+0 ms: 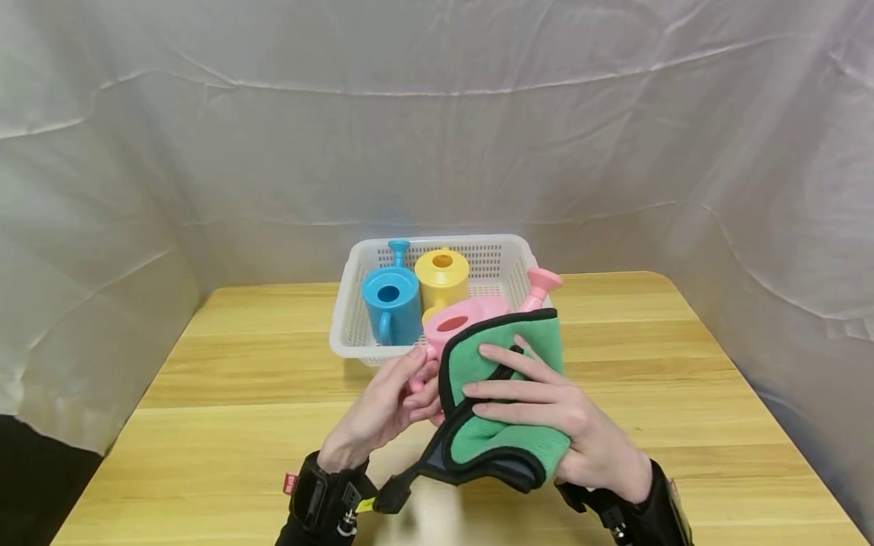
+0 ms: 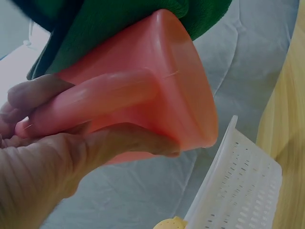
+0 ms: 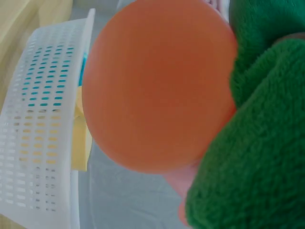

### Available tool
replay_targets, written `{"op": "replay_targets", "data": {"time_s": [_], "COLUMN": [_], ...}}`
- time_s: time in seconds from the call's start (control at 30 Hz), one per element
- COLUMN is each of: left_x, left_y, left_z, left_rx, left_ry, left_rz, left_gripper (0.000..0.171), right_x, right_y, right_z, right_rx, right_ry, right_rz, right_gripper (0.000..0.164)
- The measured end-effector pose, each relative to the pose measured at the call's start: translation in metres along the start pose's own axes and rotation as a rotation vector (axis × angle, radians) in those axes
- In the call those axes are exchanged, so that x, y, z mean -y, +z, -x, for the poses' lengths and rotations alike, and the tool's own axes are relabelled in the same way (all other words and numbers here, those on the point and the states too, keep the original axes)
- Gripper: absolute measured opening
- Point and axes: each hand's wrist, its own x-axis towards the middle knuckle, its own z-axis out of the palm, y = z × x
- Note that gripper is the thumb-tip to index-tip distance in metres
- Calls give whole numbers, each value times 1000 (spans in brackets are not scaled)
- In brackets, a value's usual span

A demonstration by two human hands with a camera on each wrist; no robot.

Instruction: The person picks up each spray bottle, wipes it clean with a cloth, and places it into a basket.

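Note:
A pink toy watering can (image 1: 490, 306) is held up in front of the basket, its rose pointing to the right. My left hand (image 1: 382, 409) grips it by the handle, fingers curled round it; the left wrist view shows the handle (image 2: 102, 93) and the can's round base. Against the can's near side, my right hand (image 1: 556, 409) holds a green cloth (image 1: 478, 440) with black edging, fingers spread over it. The right wrist view shows the can's bottom (image 3: 159, 86) with the cloth beside it. The cloth hides part of the can and the right thumb.
Behind the hands stands a white perforated plastic basket (image 1: 351, 353) on the wooden table (image 1: 239, 364). Inside it are a blue watering can (image 1: 403, 315) and a yellow watering can (image 1: 451, 284). A pale fabric sheet (image 1: 437, 159) hangs round the table's back and sides.

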Motion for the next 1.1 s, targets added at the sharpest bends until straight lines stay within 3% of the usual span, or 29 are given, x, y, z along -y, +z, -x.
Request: {"op": "replay_targets", "data": {"time_s": [0.23,0.37,0.43,0.57,0.7,1.1], "left_x": [0,-4,-6,-10,-13,-11], "left_y": [6,6,6,2,-2,-10], "left_z": [1,4,5,7,7,7], "left_rx": [-119,-148,-134,-70,-13,76], "left_ry": [-43,-62,-45,26,84,255], "left_rz": [-2,-22,-11,61,147,205], "left_gripper": [37,37,35,33,35,38], "right_x": [7,12,14,15,13,-2], "right_y": [8,6,5,5,5,3], "right_z": [-4,-5,-5,-6,-7,-5], "right_rx": [68,119,131,128,88,-63], "right_ry": [19,4,-2,-18,-58,-112], "right_rz": [208,235,225,192,112,-129], "right_gripper": [35,52,53,34,27,29]}}
